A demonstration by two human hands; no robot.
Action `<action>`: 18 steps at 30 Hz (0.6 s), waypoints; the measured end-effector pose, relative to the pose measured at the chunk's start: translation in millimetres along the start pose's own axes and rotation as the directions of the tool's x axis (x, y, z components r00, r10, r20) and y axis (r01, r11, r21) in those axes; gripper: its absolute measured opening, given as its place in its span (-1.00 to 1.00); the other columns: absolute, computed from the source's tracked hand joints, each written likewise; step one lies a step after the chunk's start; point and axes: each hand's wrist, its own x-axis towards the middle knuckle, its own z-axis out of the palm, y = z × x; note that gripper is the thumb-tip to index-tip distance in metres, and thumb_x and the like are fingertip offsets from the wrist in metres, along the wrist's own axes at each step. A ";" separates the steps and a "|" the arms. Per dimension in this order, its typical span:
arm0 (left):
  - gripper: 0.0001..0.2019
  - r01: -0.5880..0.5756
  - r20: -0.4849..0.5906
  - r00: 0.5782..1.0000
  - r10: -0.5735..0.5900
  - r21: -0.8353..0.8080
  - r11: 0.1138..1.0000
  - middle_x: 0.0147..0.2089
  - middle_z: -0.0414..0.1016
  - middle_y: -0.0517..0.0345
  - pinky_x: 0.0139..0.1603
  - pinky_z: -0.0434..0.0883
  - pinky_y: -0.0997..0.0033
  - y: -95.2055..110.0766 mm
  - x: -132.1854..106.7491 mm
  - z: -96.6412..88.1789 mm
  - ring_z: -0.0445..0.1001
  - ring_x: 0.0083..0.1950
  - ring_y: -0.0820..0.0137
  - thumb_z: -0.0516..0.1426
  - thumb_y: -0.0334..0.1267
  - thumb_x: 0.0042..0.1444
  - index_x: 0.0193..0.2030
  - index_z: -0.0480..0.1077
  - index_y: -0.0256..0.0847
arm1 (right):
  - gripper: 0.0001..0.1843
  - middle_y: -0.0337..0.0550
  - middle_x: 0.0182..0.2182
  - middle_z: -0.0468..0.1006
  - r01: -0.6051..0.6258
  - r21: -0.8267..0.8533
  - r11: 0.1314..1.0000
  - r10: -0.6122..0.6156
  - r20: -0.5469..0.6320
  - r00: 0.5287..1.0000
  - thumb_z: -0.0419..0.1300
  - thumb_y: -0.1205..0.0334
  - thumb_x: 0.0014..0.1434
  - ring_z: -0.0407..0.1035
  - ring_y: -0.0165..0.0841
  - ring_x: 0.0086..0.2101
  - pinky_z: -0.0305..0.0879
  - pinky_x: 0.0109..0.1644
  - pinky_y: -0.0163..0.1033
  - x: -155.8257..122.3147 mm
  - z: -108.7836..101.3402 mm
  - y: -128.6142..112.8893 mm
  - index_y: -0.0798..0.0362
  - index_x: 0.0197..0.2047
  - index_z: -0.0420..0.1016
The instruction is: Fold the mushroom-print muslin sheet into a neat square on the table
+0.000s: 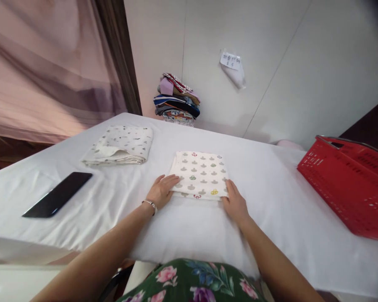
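A folded white cloth (201,174) with grey, red, green and yellow mushroom-like prints lies in front of me in a neat rectangle. My left hand (161,192), with a bracelet on its wrist, rests at the cloth's left edge, its fingers stretched out over the border. At the lower right corner, my right hand (234,202) touches the side edge with fingers extended. Its thumb is by the front edge. A second folded white cloth (126,142) with small dark prints sits farther back on the left.
A white-covered table (280,235) carries everything here. To the left lies a black phone-like slab (59,195). On the right stands a red plastic basket (346,188). Behind the far edge is a stack of folded fabrics (177,100) against the wall, which bears a paper note (230,61).
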 end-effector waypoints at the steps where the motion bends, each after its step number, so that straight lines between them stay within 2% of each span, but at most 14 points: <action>1: -0.48 -0.002 0.006 1.000 0.002 0.007 1.000 0.18 0.35 0.13 0.30 0.07 0.09 0.3 -0.3 -0.9 0.24 0.24 0.37 -0.07 -0.47 0.00 0.12 0.29 -0.11 | -0.31 -0.11 0.28 0.03 0.011 -0.002 1.000 -0.011 0.004 1.000 -0.07 0.30 0.11 0.10 -0.21 0.19 0.28 0.08 -0.12 -0.5 1.6 1.2 -0.02 0.32 -0.07; 8: -0.44 0.001 0.002 1.000 -0.001 -0.002 1.000 0.19 0.34 0.13 0.30 0.07 0.08 -1.0 -2.3 -2.9 0.23 0.25 0.36 -0.08 -0.53 -0.05 0.12 0.31 -0.12 | -0.32 -0.14 0.28 0.03 0.008 -0.019 1.000 -0.008 0.006 1.000 -0.08 0.30 0.12 0.11 -0.23 0.18 0.30 0.06 -0.14 -1.4 0.8 0.4 -0.05 0.32 -0.07; 13: -0.52 0.052 -0.025 0.998 -0.051 0.023 0.998 0.17 0.36 0.11 0.27 0.13 0.04 -5.3 -6.2 -4.9 0.27 0.23 0.28 -0.05 -0.45 0.01 0.09 0.35 -0.13 | -0.33 -0.09 0.25 0.12 -0.019 -0.053 0.998 0.020 0.012 1.000 -0.05 0.25 0.12 0.10 -0.20 0.18 0.25 0.10 -0.10 -4.3 -3.0 -0.5 0.00 0.32 -0.05; 18: -0.49 0.127 0.001 0.992 -0.127 -0.017 0.992 0.17 0.36 0.17 0.26 0.15 0.00 0.0 -8.3 -8.1 0.29 0.21 0.26 -0.05 -0.47 -0.03 0.06 0.37 -0.07 | -0.34 -0.07 0.21 0.19 0.006 -0.044 0.999 -0.004 0.057 0.998 -0.04 0.25 0.14 0.16 -0.17 0.13 0.24 0.10 -0.04 -5.7 -5.2 1.8 0.00 0.32 -0.04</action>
